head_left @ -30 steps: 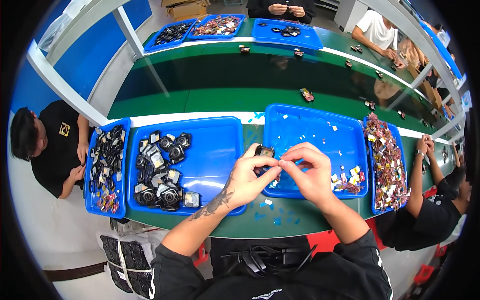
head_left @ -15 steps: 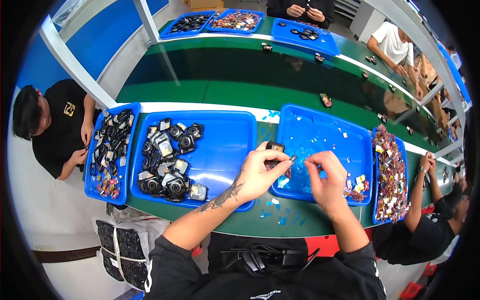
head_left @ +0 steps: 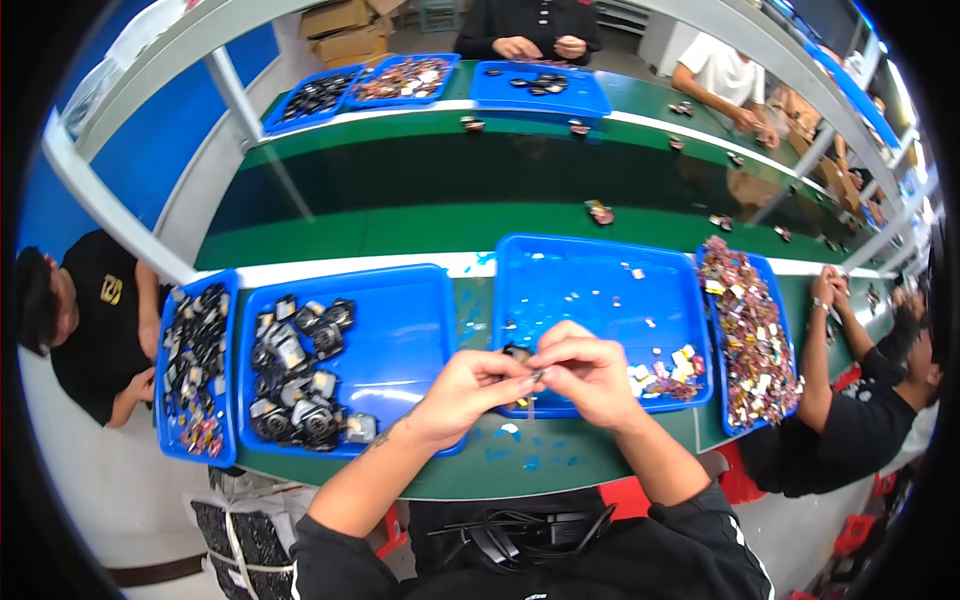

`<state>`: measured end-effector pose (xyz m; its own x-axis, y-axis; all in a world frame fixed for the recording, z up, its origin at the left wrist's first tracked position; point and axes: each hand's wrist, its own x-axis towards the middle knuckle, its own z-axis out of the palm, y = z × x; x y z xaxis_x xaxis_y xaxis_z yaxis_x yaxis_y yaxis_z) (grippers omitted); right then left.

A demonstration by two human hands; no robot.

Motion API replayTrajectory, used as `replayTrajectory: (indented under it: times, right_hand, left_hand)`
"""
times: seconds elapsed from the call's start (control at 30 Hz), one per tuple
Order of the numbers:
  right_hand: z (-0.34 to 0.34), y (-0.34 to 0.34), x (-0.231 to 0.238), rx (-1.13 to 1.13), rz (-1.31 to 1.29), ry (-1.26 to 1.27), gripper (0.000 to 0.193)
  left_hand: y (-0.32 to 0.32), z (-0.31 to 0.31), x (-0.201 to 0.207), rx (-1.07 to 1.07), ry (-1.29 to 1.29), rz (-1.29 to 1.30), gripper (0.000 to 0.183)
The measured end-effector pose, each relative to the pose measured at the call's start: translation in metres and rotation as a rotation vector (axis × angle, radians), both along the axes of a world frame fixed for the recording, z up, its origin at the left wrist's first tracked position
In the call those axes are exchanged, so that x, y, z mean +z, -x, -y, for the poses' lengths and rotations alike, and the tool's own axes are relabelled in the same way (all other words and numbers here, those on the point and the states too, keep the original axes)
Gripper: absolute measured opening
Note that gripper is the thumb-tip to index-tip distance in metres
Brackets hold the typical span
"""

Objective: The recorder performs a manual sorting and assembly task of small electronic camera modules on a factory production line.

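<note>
My left hand [head_left: 472,396] pinches a small dark watch part [head_left: 517,353], mostly covered by fingers, above the near left edge of a blue tray [head_left: 640,256]. My right hand [head_left: 592,378] is closed too, its thumb and fingertips meeting the left ones at the part. What exactly the right fingertips grip is hidden. Under the hands, the tray holds blue film scraps and a cluster of small colourful pieces [head_left: 668,376]. Left of it, another blue tray [head_left: 405,290] carries a heap of black watch cases [head_left: 300,390], some with round backs.
A narrow tray of dark parts [head_left: 195,340] stands far left, one of reddish flex pieces [head_left: 750,340] at right. Beyond runs a green conveyor belt [head_left: 400,225] bearing scattered modules [head_left: 599,212]. Co-workers sit across and at both sides. Grey frame posts [head_left: 115,205] rise at left.
My right hand has moved left to meet my left hand at the watch part; before, it was pinched and apart over the tray. The view has shifted, so trays appear further left and lower.
</note>
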<state>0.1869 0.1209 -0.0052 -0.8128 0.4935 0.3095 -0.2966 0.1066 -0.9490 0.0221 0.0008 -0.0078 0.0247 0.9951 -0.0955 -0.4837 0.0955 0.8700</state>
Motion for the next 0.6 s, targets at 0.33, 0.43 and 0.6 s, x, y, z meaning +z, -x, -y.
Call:
replayTrajectory:
  times: [0.33,0.43,0.6]
  right_hand:
    - [0.014,-0.004,0.020,-0.417,0.153,-0.082,0.013]
    - [0.021,0.002,0.028,-0.352,0.229,-0.169,0.016]
    - [0.026,0.016,0.026,-0.419,0.258,-0.356,0.020]
  left_hand:
    - [-0.004,-0.002,0.000,0.357,-0.089,-0.401,0.039]
    - [-0.015,-0.004,0.003,0.434,-0.161,-0.376,0.051]
    - [-0.014,0.003,0.000,0.328,-0.131,-0.347,0.046]
